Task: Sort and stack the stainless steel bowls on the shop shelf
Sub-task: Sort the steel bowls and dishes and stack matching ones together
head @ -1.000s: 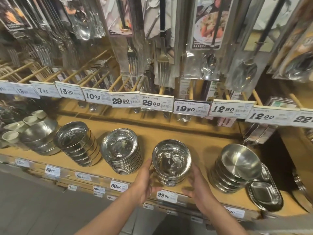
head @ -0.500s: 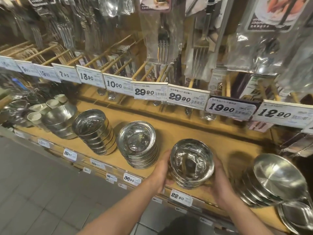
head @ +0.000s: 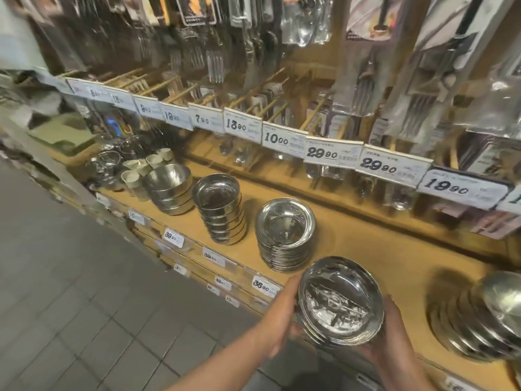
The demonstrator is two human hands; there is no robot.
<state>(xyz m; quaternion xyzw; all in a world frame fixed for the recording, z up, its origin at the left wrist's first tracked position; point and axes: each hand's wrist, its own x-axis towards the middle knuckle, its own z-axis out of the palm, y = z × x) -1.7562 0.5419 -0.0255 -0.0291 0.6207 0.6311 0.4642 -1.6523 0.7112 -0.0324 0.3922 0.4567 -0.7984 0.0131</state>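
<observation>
A short stack of shiny steel bowls is lifted off the wooden shelf at its front edge. My left hand grips its left side and my right hand cups its right side from below. To the left on the shelf stand a stack of wide-rimmed steel dishes, a taller stack of deep bowls and a low stack of larger bowls. A tilted stack of steel plates leans at the right edge.
Small pale cups and wire items crowd the shelf's far left. Price tags line a rail above, with packaged forks and spoons hanging over it. Grey floor tiles lie below left.
Both hands closed on the bowl stack and raised it off the shelf toward me. My view swung left, so the shelf stacks now sit further right in frame.
</observation>
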